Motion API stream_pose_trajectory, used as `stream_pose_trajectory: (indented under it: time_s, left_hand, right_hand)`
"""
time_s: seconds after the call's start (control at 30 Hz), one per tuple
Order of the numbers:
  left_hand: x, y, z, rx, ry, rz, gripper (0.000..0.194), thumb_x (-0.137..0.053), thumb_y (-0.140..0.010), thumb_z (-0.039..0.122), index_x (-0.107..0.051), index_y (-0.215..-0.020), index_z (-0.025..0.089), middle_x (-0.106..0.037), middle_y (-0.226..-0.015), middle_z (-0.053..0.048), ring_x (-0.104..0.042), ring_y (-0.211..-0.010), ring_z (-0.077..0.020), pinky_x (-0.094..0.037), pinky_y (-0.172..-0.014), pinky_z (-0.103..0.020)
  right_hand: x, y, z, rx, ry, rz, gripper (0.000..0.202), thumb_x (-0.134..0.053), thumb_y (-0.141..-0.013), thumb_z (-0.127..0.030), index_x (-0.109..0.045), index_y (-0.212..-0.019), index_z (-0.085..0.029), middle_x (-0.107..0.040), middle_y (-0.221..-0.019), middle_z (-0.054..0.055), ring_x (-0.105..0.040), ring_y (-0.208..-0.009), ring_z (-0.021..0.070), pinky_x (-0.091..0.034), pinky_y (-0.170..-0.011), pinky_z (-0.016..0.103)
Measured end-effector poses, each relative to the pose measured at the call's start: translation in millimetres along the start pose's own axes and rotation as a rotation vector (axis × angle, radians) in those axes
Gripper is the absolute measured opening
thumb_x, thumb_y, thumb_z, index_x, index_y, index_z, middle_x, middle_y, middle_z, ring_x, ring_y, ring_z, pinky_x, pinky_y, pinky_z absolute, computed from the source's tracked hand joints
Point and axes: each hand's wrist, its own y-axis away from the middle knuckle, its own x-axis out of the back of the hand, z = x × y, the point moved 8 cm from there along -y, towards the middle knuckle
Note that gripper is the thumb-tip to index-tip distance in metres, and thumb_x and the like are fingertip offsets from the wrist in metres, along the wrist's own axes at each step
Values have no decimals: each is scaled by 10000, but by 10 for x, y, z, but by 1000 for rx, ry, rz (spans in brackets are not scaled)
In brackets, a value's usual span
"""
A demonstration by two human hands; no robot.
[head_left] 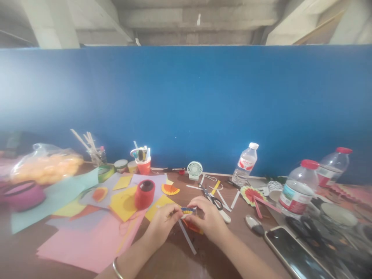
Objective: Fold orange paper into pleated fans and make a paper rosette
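Both hands hold a small blue and yellow pleated paper piece (pixel 187 210) between them, above the table. The fingers of my left hand (pixel 164 221) pinch its left end. My right hand (pixel 207 215) grips its right end with thumb and fingers. Partly hidden beneath my right hand is an orange paper piece (pixel 193 226). Below the hands a narrow white paper strip (pixel 187 237) lies on the brown table (pixel 165 259). Just beyond my right hand are scissors with dark handles (pixel 216 202). An orange and yellow paper fan (pixel 170 189) lies beyond my left hand.
Coloured paper sheets (pixel 84 244) and a red roll (pixel 144 194) lie left. A small fan (pixel 194 169) and a cup of tools (pixel 143 166) stand at the back. Right are a white-capped bottle (pixel 245 162), a red-capped bottle (pixel 299 188), a paper rosette (pixel 252 194) and a phone (pixel 296 254).
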Motion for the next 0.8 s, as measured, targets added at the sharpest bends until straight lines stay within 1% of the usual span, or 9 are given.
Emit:
stream_pose_trajectory:
  time_s: [0.03,0.1,0.2,0.27,0.4,0.47,0.6,0.7,0.8]
  left_hand:
    - [0,-10,-38,28,17,3,278,-418,-805,378,-495,-628,178,-484,-563,29,-453,-560,-127,-347,-554,-229]
    - [6,-21,-98,75,44,11,282,-393,-817,379,-456,-623,184,-433,-505,52,-419,-498,-113,-325,-512,-219]
    - [35,-15,-111,105,41,20,283,-387,-819,374,-450,-618,185,-399,-470,68,-386,-455,-101,-303,-484,-211]
    - [61,-3,-64,89,11,22,279,-380,-823,364,-502,-650,182,-431,-487,58,-410,-475,-107,-308,-488,-213]
    - [60,12,64,1,-41,-18,259,-381,-821,310,-604,-760,192,-597,-651,11,-518,-611,-137,-370,-581,-226]
    - [40,11,75,-12,-78,-32,228,-418,-796,290,-615,-737,192,-624,-677,3,-537,-624,-143,-379,-592,-226]
    - [-11,6,19,14,-116,-36,219,-415,-781,272,-601,-705,185,-609,-605,7,-527,-560,-138,-363,-525,-219]
    - [-37,14,7,-1,-138,-20,204,-425,-761,254,-604,-688,187,-610,-602,10,-524,-562,-138,-355,-529,-224]
    - [-63,34,-14,19,-123,-14,185,-428,-730,215,-600,-668,186,-601,-594,15,-518,-558,-135,-341,-508,-221]
  right_hand:
    - [12,-2,40,-19,-2,19,175,-672,-667,-308,-613,-793,-202,-597,-804,28,-552,-769,182,-430,-680,277]
    - [9,-5,122,-66,-42,25,144,-655,-679,-313,-618,-763,-202,-594,-767,25,-559,-727,177,-449,-644,270]
    - [1,-4,226,-135,-159,41,69,-616,-702,-267,-618,-715,-200,-589,-737,19,-570,-712,173,-474,-641,271]
    - [21,-1,281,-179,-233,77,43,-606,-692,-228,-613,-719,-196,-591,-728,13,-573,-715,172,-479,-658,279]
    - [93,-2,309,-220,-293,128,111,-558,-689,-177,-603,-789,-186,-554,-678,-10,-543,-630,140,-460,-617,266]
    - [113,-10,239,-178,-240,112,157,-544,-685,-154,-611,-821,-192,-533,-687,-15,-525,-624,130,-439,-607,253]
    - [64,-3,43,-54,20,49,186,-636,-625,-147,-652,-793,-223,-519,-677,-14,-506,-654,146,-399,-604,250]
    - [-8,26,-24,1,161,42,113,-638,-676,-191,-662,-778,-233,-535,-671,1,-507,-676,158,-382,-594,250]
    - [-73,59,-67,76,269,53,61,-602,-726,-191,-648,-715,-228,-524,-649,5,-497,-675,158,-363,-585,248]
